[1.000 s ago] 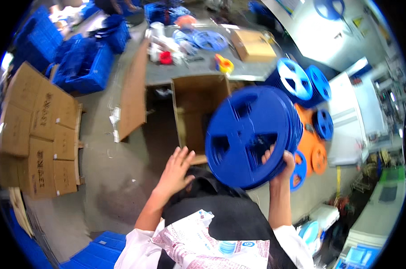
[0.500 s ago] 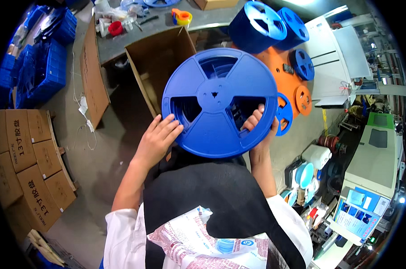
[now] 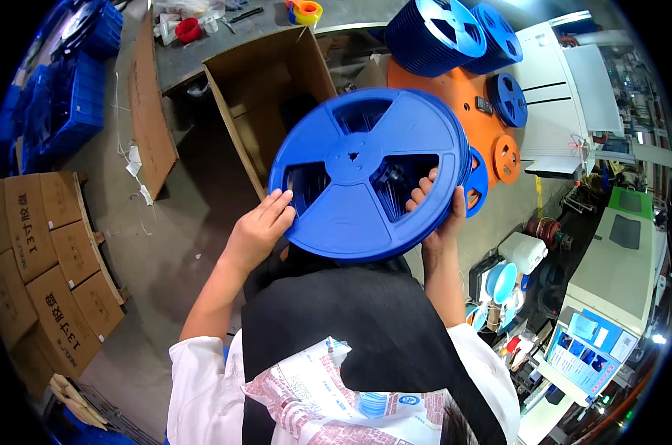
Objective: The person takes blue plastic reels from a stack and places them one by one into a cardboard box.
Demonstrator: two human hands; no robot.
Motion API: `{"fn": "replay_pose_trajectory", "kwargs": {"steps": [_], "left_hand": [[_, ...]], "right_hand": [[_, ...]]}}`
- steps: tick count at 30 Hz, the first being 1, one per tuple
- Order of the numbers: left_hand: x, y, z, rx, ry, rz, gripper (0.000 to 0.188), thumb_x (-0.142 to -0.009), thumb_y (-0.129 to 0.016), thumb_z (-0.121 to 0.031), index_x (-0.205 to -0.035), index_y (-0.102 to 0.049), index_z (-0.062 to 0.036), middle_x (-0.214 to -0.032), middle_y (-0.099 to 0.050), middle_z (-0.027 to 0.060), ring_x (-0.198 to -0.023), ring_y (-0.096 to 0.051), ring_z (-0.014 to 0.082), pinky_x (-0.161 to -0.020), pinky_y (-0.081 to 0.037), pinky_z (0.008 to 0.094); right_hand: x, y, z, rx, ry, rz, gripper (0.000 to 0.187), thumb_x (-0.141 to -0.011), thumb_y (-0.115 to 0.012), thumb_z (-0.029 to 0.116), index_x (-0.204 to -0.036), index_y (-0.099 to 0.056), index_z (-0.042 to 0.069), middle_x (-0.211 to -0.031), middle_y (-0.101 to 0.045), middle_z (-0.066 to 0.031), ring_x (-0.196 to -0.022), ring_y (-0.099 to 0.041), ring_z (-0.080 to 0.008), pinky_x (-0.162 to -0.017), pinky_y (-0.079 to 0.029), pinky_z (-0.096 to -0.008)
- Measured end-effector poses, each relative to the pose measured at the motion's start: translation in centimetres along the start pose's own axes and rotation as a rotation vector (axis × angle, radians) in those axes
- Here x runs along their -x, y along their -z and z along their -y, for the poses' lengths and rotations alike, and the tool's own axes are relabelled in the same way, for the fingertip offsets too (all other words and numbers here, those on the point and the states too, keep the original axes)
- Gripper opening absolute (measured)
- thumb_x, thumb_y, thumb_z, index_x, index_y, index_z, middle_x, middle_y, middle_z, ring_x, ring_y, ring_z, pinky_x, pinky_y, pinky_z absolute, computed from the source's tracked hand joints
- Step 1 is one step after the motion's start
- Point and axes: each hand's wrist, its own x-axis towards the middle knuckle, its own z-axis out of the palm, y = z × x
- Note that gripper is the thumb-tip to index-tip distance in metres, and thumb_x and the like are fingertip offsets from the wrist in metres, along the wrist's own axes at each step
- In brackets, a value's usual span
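Blue reels (image 3: 362, 165) sit in a stack just beyond my black apron (image 3: 343, 308), near the open cardboard box (image 3: 265, 61), my right hand (image 3: 440, 234) clasping the rim through 1 cutout while my left hand (image 3: 254, 237) lays close-set fingers on the opposite edge, too hidden to tell whether it grips.

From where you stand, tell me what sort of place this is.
Probably a factory packing area: it has stacked blue reels, piled brown cartons and a grey workbench with small items on it.
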Motion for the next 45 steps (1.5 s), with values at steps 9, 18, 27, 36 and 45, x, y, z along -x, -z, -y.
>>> {"fn": "replay_pose_trajectory", "kwargs": {"steps": [9,18,27,36,45], "left_hand": [[3.1,0.4,3.0,1.671,0.952,-0.338,0.025,-0.089,-0.062,-0.007,-0.111,-0.052,-0.0093,-0.103,-0.067,0.0143,-0.091,-0.068,0.0226,-0.075,-0.057,0.0319],[4.4,-2.2,5.4,1.84,0.828,-0.452,0.027,-0.087,-0.062,-0.004,-0.112,-0.053,-0.009,-0.104,-0.067,0.0152,-0.091,-0.068,0.023,-0.071,-0.057,0.0318],[3.4,-3.0,7.3,1.798,0.918,-0.371,0.029,-0.086,-0.064,-0.007,-0.113,-0.051,-0.0084,-0.107,-0.065,0.0168,-0.096,-0.066,0.032,-0.074,-0.059,0.037],[0.8,-5.9,9.2,1.358,1.278,-0.269,0.028,-0.089,-0.051,0.003,-0.114,-0.047,-0.0075,-0.108,-0.063,0.0143,-0.092,-0.066,0.0232,-0.075,-0.058,0.0342],[-1.3,-31.4,23.6,0.306,1.21,0.092,0.018,-0.08,-0.05,-0.003,-0.099,-0.052,-0.0031,-0.086,-0.066,0.0187,-0.087,-0.063,0.0375,-0.075,-0.048,0.0444]], "right_hand": [[0.4,0.2,0.7,0.245,-0.05,-0.326,0.031,-0.092,-0.054,0.032,-0.108,-0.052,0.006,-0.082,-0.058,-0.0051,-0.072,-0.056,-0.0174,-0.071,-0.047,-0.0336],[2.9,1.7,0.6,0.222,-0.037,-0.373,0.032,-0.09,-0.055,0.033,-0.106,-0.051,0.006,-0.077,-0.056,-0.006,-0.069,-0.054,-0.0172,-0.068,-0.047,-0.0337],[3.7,2.0,0.3,0.273,-0.033,-0.405,0.034,-0.087,-0.057,0.034,-0.106,-0.05,0.006,-0.076,-0.056,-0.0064,-0.069,-0.056,-0.0177,-0.068,-0.048,-0.0347],[4.4,2.3,-1.0,0.26,-0.025,-0.533,0.038,-0.087,-0.057,0.037,-0.107,-0.047,0.006,-0.073,-0.051,-0.0046,-0.064,-0.05,-0.0171,-0.065,-0.044,-0.0344],[5.5,3.3,-4.6,0.247,-0.091,-0.779,0.046,-0.077,-0.065,0.036,-0.109,-0.049,0.007,-0.073,-0.054,-0.0072,-0.064,-0.052,-0.0211,-0.065,-0.042,-0.0367]]}}
